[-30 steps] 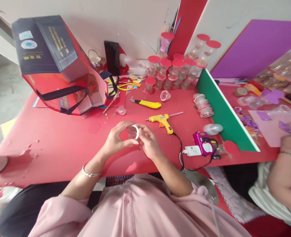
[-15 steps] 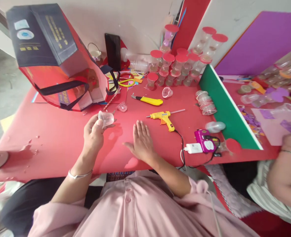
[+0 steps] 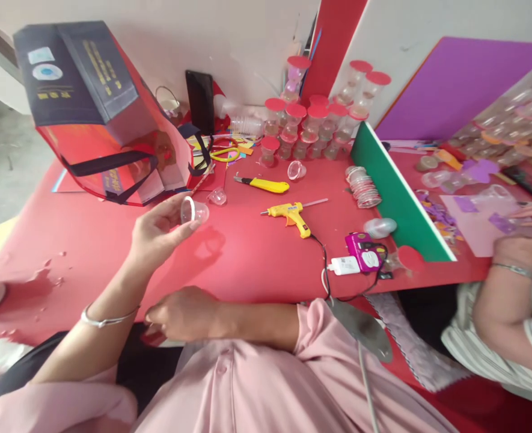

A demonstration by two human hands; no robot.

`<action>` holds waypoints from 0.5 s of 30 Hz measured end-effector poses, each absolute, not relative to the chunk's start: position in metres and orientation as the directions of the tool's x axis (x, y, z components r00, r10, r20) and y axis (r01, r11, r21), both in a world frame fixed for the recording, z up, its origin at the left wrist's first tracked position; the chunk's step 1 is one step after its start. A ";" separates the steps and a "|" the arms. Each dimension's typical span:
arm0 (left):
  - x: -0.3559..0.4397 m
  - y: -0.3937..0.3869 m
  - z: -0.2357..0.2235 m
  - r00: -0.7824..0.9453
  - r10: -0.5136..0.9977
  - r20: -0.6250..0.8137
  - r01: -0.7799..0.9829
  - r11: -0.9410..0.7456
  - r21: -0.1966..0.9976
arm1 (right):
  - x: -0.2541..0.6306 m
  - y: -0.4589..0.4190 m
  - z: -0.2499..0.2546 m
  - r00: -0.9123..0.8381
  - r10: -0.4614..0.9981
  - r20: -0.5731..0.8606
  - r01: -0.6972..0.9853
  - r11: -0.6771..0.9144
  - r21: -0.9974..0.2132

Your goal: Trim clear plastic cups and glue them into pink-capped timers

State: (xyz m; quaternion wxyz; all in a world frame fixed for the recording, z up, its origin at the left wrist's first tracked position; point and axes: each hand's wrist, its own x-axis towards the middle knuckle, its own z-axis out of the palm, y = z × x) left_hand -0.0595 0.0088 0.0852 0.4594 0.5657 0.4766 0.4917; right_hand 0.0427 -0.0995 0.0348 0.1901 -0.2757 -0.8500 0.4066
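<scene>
My left hand (image 3: 160,231) holds a small clear plastic cup (image 3: 198,211) between thumb and fingers, above the red table. The cup lies tilted on its side, with its rim towards my palm. My right hand (image 3: 182,314) is low at the table's front edge, close to my body, its fingers curled. Something reddish shows under those fingers, and I cannot make out whether it is held. Just beyond the held cup lies another clear cup (image 3: 217,196). A yellow glue gun (image 3: 288,215) rests to the right, with a yellow utility knife (image 3: 266,184) behind it.
A large red and navy bag (image 3: 125,129) stands back left. Cups joined in pairs with red discs (image 3: 295,112) are stacked at the back. A green divider (image 3: 396,198) is on the right, near a purple power adapter (image 3: 363,252). Beyond it are a co-worker's hands (image 3: 518,255).
My right hand has left the middle of the table, moving left and towards my body, and its fingers have curled. My left hand has turned the cup and shifted slightly left.
</scene>
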 end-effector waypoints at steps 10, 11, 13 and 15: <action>0.002 0.029 0.030 0.203 0.946 0.254 0.307 -0.308 0.901 | 0.193 -0.048 0.056 -0.011 0.872 0.489 0.705 0.354 -0.615; 0.007 0.030 0.027 0.223 0.941 0.253 0.316 -0.316 0.895 | 0.204 -0.042 0.050 0.044 0.856 0.515 0.718 0.331 -0.612; 0.014 0.031 0.022 0.241 0.936 0.255 0.360 -0.331 0.873 | 0.217 -0.035 0.036 0.074 0.829 0.554 0.749 0.321 -0.580; 0.017 0.029 0.018 0.249 0.932 0.265 0.420 -0.350 0.838 | 0.219 -0.032 0.022 0.057 0.817 0.574 0.778 0.324 -0.538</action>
